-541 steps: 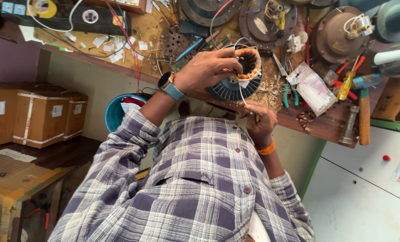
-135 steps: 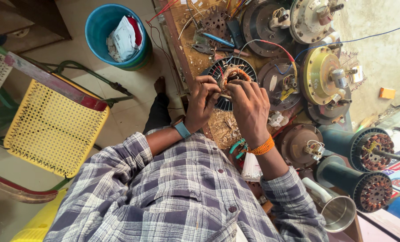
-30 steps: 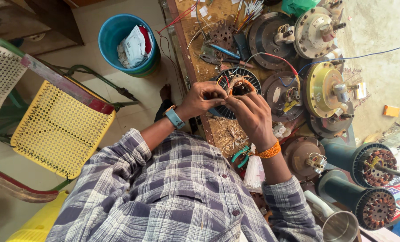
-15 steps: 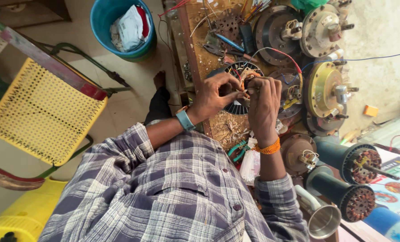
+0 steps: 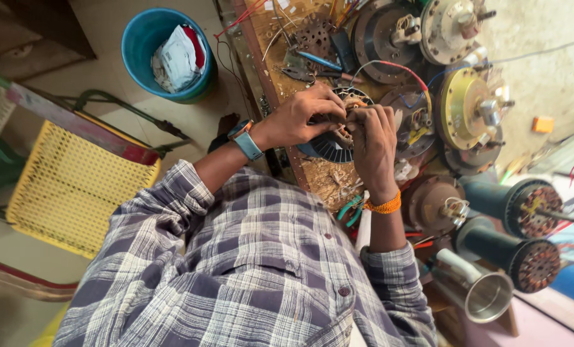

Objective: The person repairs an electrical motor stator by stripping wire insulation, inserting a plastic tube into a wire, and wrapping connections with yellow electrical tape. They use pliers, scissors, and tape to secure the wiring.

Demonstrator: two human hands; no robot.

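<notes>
A round dark ribbed motor stator (image 5: 325,149) with copper windings (image 5: 350,101) rests at the edge of a cluttered wooden bench (image 5: 275,61). My left hand (image 5: 300,117), with a blue watch on the wrist, grips the stator's top from the left. Against the windings on the right side, my right hand (image 5: 372,142), wearing an orange thread bracelet, has its fingers curled and pinching at the copper. The two hands touch over the stator and hide most of its middle. My checked shirt fills the lower frame.
Several metal motor housings (image 5: 468,109) and two dark rotors (image 5: 525,207) crowd the bench to the right, near a steel mug (image 5: 486,297). Green-handled pliers (image 5: 350,209) lie under my right wrist. A blue bucket (image 5: 139,48) and a yellow plastic chair (image 5: 68,186) stand on the floor at left.
Both hands stay on the stator, with small finger shifts on the windings. The view has swung slightly. Eighteen seconds ago my left hand alone held it up.
</notes>
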